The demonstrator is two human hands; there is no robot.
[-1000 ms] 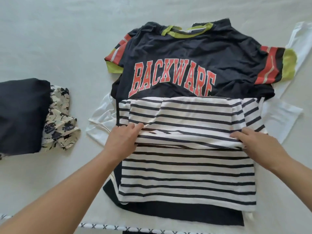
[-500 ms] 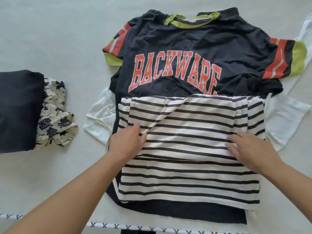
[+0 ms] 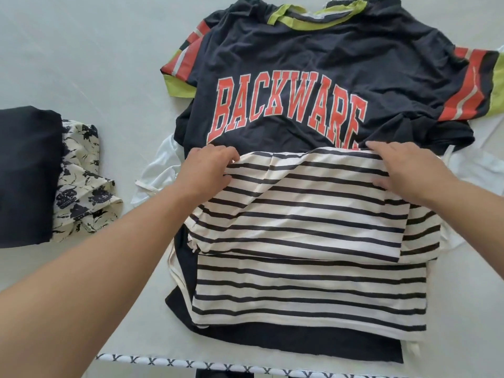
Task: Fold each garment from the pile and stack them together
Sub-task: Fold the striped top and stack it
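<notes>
- Both the left hand (image 3: pixel 208 170) and right hand (image 3: pixel 406 170) had fingers curled on the half-folded striped shirt (image 3: pixel 308 241).
- Two folded garments (image 3: pixel 41 175) lay stacked at the table's left edge; the BACKWARE tee (image 3: pixel 313 72) and white garment (image 3: pixel 474 170) awaited folding.

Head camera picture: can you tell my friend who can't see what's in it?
Two hands, the left hand and right hand, grip the far edge of a folded black-and-white striped shirt. It lies on a dark T-shirt printed with red letters. To the left sit a folded dark garment and a floral garment.
</notes>
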